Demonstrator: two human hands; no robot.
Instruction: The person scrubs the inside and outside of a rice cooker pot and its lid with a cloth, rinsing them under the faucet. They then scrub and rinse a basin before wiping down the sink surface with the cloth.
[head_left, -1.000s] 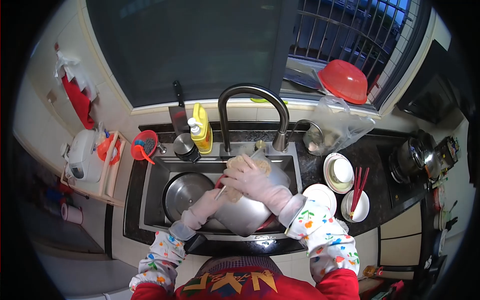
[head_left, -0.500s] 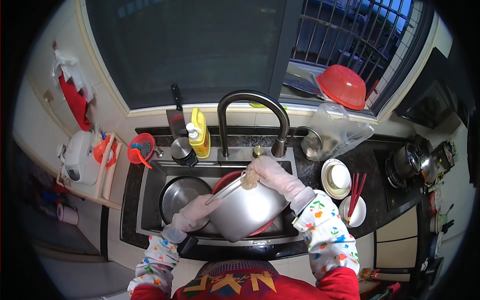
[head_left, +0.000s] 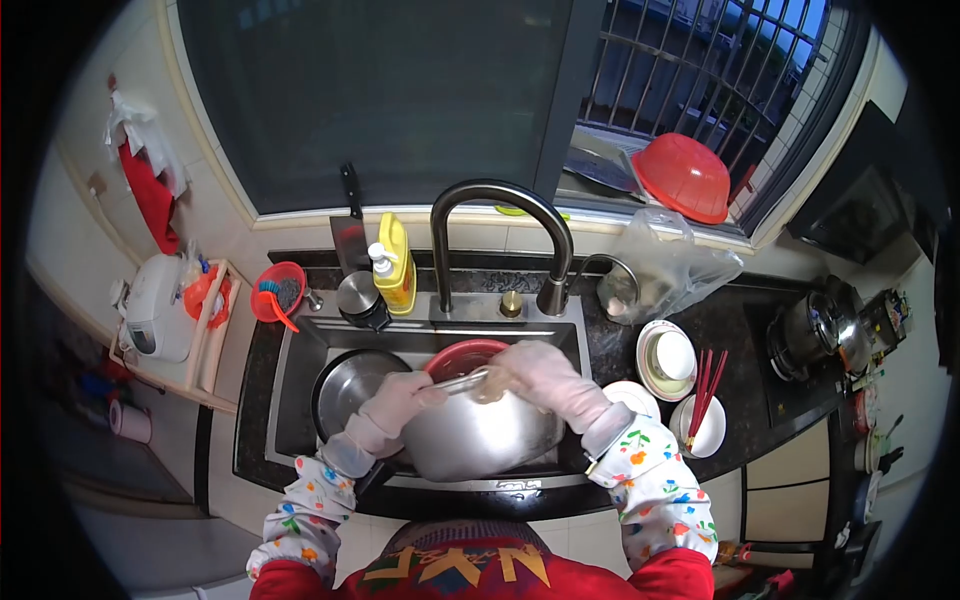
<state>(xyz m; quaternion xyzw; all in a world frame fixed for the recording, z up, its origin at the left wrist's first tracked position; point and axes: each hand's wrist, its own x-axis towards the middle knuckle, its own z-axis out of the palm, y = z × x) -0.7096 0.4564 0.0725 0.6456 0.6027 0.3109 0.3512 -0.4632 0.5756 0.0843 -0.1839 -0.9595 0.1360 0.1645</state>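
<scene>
Pot lowered and tipped further over the sink

The steel pot (head_left: pixel 480 432) is now seen lower in the sink (head_left: pixel 300 345), bottom turned more toward the camera, so more of the red basin (head_left: pixel 462 356) behind it is exposed. The right hand (head_left: pixel 535 372) with the scrubber (head_left: pixel 490 385) is moved from the upper rim down to the pot's edge; the left hand (head_left: pixel 398 398) is shifted up to the rim.

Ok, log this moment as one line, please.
scene: kitchen sink | left hand: gripping steel pot rim | right hand: scrubbing pot with scouring pad | under pot: red basin
</scene>
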